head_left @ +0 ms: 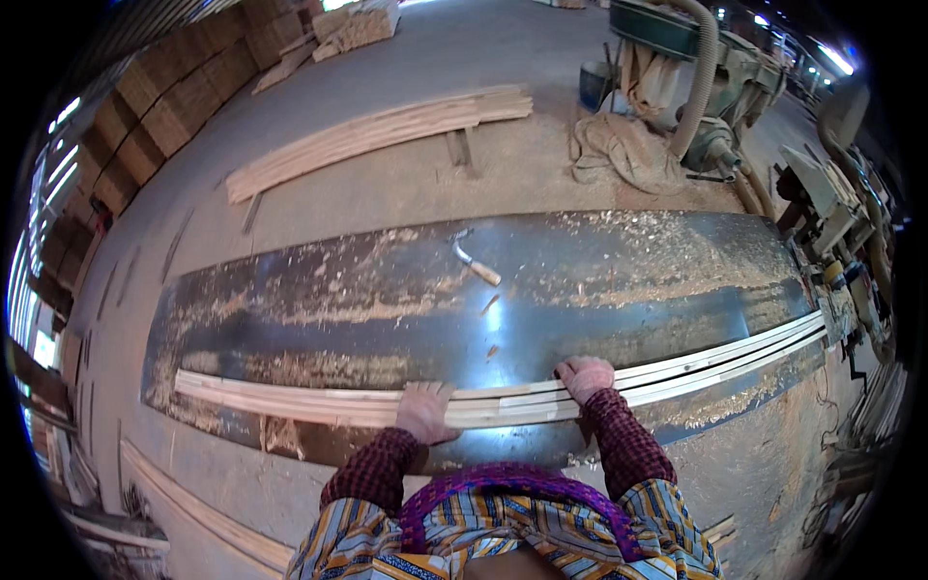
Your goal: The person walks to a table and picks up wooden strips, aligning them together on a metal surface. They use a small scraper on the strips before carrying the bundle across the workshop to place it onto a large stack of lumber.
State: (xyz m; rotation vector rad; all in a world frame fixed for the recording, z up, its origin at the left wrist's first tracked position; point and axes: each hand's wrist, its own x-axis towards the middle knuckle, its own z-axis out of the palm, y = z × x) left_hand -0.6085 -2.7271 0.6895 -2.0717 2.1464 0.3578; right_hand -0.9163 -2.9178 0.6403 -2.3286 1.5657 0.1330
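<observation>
Along the far left stand stacks of timber (169, 101) against the wall, and on the floor beyond the bench lies a long bundle of pale boards (377, 135). The metal-topped bench (319, 290), strewn with sawdust, runs across the whole view, and along its near edge lie the long wooden strips (290, 398), several side by side, reaching from the left part of the bench to the machine at the right. The left hand (423, 414) comes up from the lower edge on a checked dark red sleeve, forearm angled slightly rightward, and lies palm down on top of the strips with its fingers held close together and flat, pressing on the wood rather than gripping it. In the middle of the bench, well apart from both hands, rests a small tool with a pale handle (476, 263). The right hand (585, 377) sits further along the same strips, its forearm rising steeply from the elbow, fingers curled over the far edge of the bundle and the knuckles up, so it clasps the wood. To the far right stands a woodworking machine (831, 208) with a ribbed extraction hose (698, 82) above it
</observation>
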